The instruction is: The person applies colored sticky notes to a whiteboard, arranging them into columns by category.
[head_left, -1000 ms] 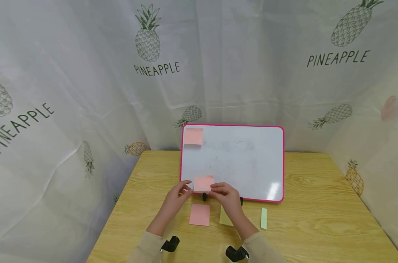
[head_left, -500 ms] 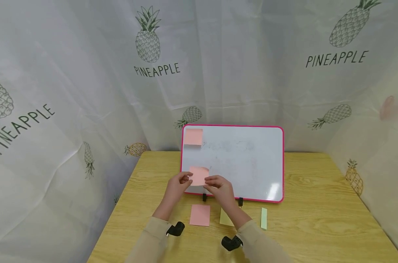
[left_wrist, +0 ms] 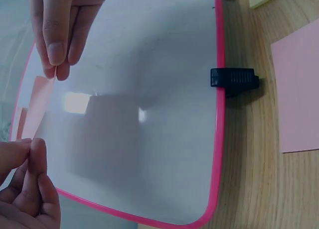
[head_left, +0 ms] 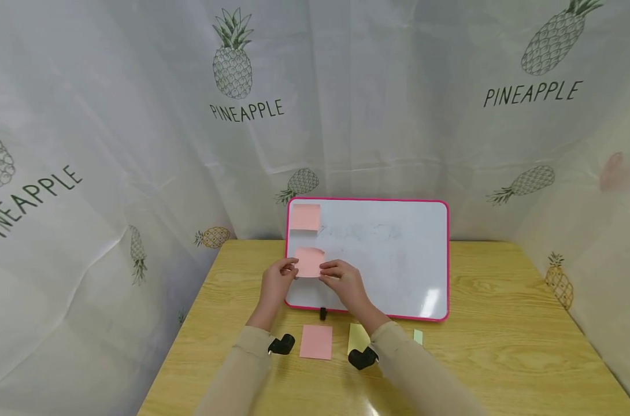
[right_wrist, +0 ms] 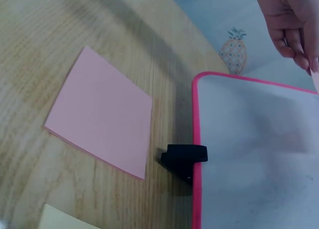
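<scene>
Between both hands a pink sticky note [head_left: 309, 263] is held by its side edges in front of the whiteboard [head_left: 388, 260]. My left hand [head_left: 277, 283] pinches its left edge with thumb and fingers, and my right hand [head_left: 346, 285] pinches the right edge. The note's top edge curls a little. Another pink sticky note [head_left: 305, 218] is stuck at the board's upper left corner, just above the held one. In the left wrist view the held note [left_wrist: 40, 109] appears nearly edge-on, tilted out from the board. Only the left hand [right_wrist: 296, 27] shows in the right wrist view.
A pink sticky note pad [head_left: 316, 342] lies on the wooden table [head_left: 512, 335], with a yellow pad [head_left: 358, 338] and a thin green pad [head_left: 418, 337] to its right, partly covered by my right forearm. A black stand foot [head_left: 323, 314] supports the pink-framed board's lower edge.
Both hands have carried the pink note from the board's lower edge upward and slightly left, closer to the stuck note. The forearms moved forward, and the right one now overlaps the green pad.
</scene>
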### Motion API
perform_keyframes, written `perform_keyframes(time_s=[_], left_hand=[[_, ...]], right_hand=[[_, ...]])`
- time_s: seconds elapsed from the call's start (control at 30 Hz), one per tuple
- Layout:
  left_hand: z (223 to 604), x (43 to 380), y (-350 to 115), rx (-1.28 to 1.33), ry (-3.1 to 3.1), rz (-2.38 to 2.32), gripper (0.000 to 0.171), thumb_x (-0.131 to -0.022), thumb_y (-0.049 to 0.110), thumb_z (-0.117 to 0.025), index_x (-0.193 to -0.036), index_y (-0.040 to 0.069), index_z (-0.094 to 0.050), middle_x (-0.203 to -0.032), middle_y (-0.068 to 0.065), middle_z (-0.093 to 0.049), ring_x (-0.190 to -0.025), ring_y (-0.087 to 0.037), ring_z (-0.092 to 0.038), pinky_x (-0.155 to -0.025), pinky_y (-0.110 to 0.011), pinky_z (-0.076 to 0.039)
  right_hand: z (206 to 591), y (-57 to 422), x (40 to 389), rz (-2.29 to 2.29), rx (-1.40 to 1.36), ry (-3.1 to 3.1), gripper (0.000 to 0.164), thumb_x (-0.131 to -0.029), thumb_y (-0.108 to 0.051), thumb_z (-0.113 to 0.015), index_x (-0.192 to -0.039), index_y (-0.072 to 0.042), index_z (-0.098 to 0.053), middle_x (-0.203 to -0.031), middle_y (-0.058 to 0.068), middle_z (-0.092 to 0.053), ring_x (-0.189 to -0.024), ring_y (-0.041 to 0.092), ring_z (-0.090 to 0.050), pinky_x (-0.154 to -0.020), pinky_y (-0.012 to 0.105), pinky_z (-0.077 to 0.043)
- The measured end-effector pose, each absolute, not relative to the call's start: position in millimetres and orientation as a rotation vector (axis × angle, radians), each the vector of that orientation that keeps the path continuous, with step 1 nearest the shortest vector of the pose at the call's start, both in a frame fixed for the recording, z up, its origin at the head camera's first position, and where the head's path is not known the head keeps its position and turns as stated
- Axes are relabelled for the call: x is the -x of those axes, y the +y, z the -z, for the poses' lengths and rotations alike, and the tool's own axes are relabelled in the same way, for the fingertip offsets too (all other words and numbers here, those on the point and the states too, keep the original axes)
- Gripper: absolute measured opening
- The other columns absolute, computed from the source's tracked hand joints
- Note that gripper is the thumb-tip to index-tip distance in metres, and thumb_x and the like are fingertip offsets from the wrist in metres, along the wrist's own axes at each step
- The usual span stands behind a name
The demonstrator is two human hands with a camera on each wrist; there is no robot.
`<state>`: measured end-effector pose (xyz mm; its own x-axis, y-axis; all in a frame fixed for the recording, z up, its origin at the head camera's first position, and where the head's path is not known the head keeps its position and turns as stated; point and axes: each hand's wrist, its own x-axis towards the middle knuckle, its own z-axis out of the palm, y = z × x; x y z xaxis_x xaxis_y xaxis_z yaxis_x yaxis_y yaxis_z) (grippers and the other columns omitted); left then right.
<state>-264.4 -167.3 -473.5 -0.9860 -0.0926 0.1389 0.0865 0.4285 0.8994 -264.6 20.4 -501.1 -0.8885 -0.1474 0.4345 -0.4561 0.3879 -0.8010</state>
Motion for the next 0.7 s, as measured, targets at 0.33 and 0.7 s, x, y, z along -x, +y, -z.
perform_keyframes(time_s=[0.33, 0.7], left_hand=[[470.1, 285.3, -167.0, -0.029, -2.445, 1.606, 0.024, -0.089, -0.002, -0.067, -0.113, 0.002, -0.071, -0.090, -0.010, -0.062, -0.075, -0.020, -0.065, -0.072, -0.031, -0.056], [472.3, 303.8, -172.6, 0.001, -2.422, 1.610, 0.027, -0.088, -0.008, -0.065, -0.114, -0.004, -0.069, -0.089, -0.012, -0.061, -0.075, -0.022, -0.062, -0.069, -0.031, -0.056]], right_hand=[[496.8, 14.0, 289.7, -1.417, -0.510, -2.402, 0.011, -0.082, -0.005, -0.078, -0.092, -0.002, -0.078, -0.104, 0.001, -0.069, -0.101, 0.020, -0.064, -0.081, 0.029, -0.054], [493.3, 7.2, 304.3, -1.386, -0.500, -2.452, 0.012, -0.084, -0.009, -0.076, -0.094, -0.003, -0.078, -0.105, 0.003, -0.069, -0.101, 0.020, -0.064, -0.081, 0.028, -0.054]])
